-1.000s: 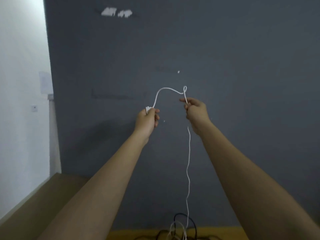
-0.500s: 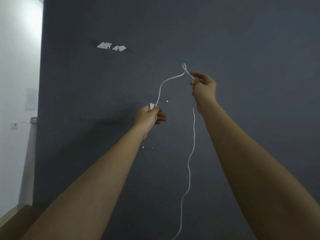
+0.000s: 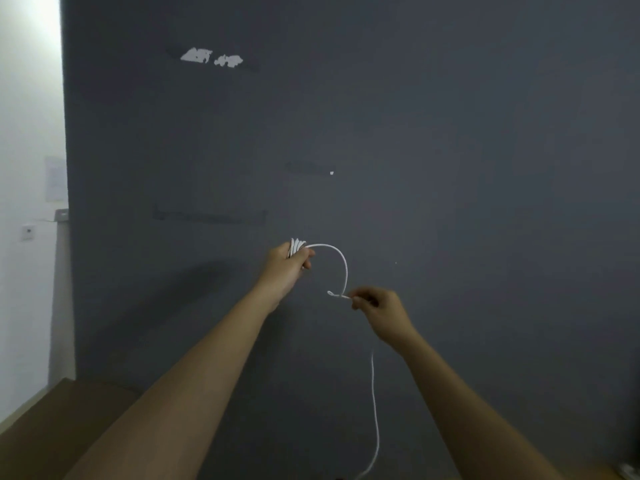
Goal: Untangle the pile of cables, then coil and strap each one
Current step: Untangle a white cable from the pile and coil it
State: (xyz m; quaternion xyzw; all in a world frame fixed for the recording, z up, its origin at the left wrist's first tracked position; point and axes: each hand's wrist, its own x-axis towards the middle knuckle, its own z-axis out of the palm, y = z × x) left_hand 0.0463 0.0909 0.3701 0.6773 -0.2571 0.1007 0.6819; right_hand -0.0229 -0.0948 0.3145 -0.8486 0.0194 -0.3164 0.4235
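Left hand, head view: raised in front of the grey wall, fingers curled round a small bundle of finished white loops, whose tops stood above the fist. Right hand sat lower and to the right, thumb and fingers pinching the white cable just beside a small kink that stuck out to the left of the fingertips. Between the two hands the cable rose from the bundle and arched over and down to the pinch; it was slack, not taut. Below the right hand, the free length hung down, curving gently, and ran out of the bottom edge of the frame. Its far end could not be seen.

Surroundings: a white wall at far left carrying a socket, and a brown surface at lower left. No pile of cables and no strap were in view.

Progress, by judgement: this one cable appeared freed from any tangle and part-coiled, with several turns gathered. Outstanding: the arched section remained to be laid onto the bundle, the hanging remainder to be wound in, and the coil to be strapped. The kink might need straightening first. Whether other cables awaited treatment could not be determined.
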